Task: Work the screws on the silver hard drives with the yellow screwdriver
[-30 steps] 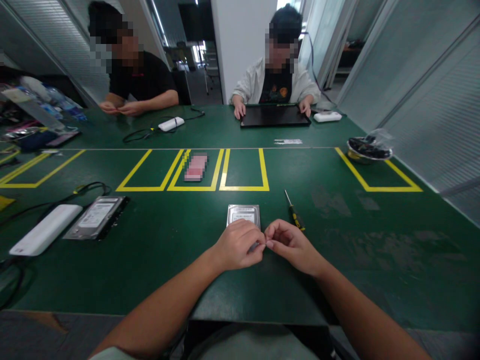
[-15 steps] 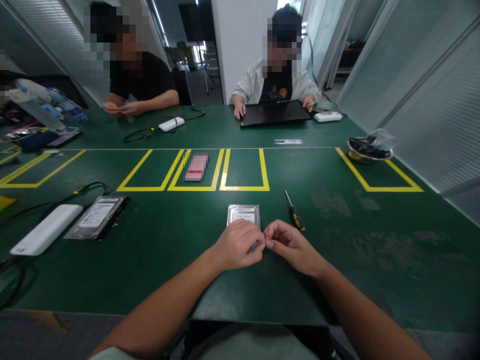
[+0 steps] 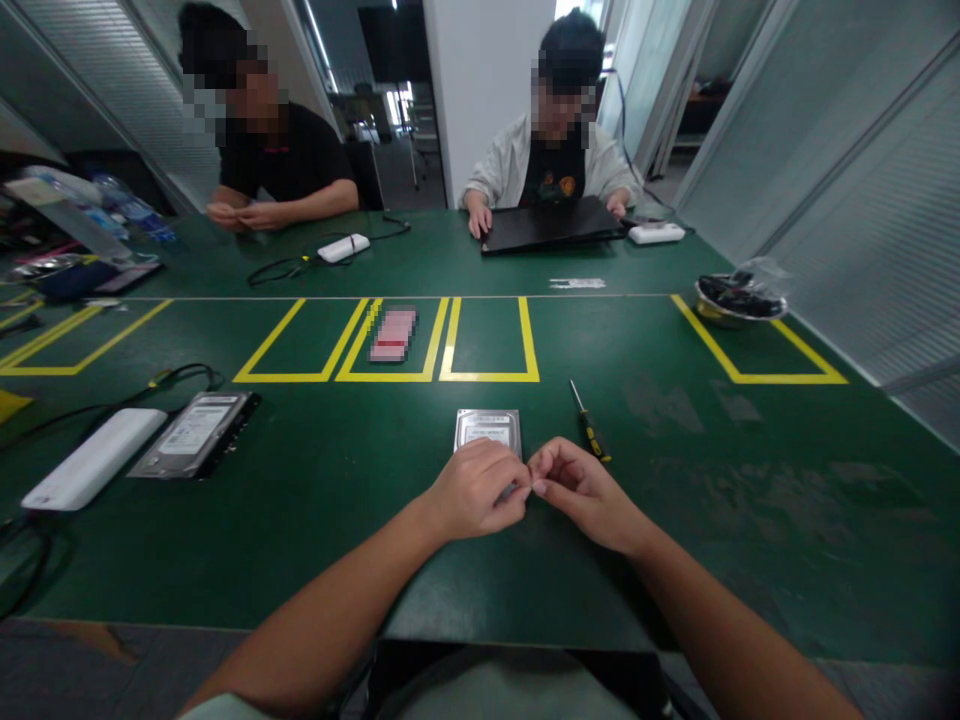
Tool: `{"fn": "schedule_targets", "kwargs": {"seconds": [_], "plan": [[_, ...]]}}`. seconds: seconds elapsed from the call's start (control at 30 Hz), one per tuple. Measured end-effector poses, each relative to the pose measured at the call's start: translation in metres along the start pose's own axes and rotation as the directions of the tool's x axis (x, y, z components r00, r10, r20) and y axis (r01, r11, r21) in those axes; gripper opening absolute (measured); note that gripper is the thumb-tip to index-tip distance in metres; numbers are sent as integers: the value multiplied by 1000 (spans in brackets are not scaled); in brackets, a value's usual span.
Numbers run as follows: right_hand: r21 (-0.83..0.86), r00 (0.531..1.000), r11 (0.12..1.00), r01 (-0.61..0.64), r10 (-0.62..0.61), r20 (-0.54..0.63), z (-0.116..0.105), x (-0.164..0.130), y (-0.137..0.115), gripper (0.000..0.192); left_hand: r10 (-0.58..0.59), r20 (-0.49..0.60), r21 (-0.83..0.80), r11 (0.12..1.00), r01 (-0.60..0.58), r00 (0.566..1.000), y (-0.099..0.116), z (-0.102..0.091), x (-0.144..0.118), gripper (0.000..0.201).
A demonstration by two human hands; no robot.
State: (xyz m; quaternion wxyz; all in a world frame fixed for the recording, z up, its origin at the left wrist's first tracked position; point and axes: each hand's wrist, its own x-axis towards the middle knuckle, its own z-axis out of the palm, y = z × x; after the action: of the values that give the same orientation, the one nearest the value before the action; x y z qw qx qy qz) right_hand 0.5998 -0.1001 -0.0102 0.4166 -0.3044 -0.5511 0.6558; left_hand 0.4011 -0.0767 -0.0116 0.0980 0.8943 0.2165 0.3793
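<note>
In the head view, a silver hard drive [image 3: 487, 424] with a white label lies in front of me, its near part covered by my left hand [image 3: 484, 490]. The fingers of that hand are curled and closed, its fingertips meeting those of my right hand [image 3: 577, 490]. My right thumb and forefinger are pinched together at the same spot. Whatever sits between the fingertips is too small to make out. Just beyond my right hand lies a screwdriver [image 3: 591, 425] with a black and yellow handle, its shaft pointing away from me.
To the left, a second hard drive [image 3: 196, 435] lies beside a white power strip [image 3: 96, 458]. Yellow tape rectangles [image 3: 489, 378] mark the green table; a pixelated pink item [image 3: 393, 334] sits in one. A metal bowl [image 3: 739, 318] stands right. Two people sit opposite, one holding a black panel [image 3: 555, 228].
Both my hands have stayed almost still, fingertips together. Across the table, the black panel has shifted slightly in the person's hands.
</note>
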Motion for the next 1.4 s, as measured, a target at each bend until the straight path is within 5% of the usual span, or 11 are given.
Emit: {"fn": "schedule_targets", "kwargs": {"seconds": [0.3, 0.53, 0.8, 1.07, 1.4], "plan": [[-18, 998, 999, 31, -31, -45, 1, 0, 2, 22, -48, 28, 20, 999, 48, 998, -3, 1, -4, 2], [-237, 993, 969, 63, -85, -86, 1, 0, 0, 20, -96, 62, 53, 994, 93, 993, -5, -4, -5, 4], [-575, 983, 812, 104, -170, -64, -4, 0, 2, 11, -221, -17, 129, 967, 222, 975, -17, -14, -8, 5], [-715, 987, 690, 110, -158, 0, -11, 3, 0, 10, -389, -80, 226, 890, 397, 918, -32, -21, -13, 7], [-918, 991, 376, 124, -90, 97, -12, 5, -25, 11, -380, 2, 180, 910, 373, 925, -32, -18, -13, 6]]}}
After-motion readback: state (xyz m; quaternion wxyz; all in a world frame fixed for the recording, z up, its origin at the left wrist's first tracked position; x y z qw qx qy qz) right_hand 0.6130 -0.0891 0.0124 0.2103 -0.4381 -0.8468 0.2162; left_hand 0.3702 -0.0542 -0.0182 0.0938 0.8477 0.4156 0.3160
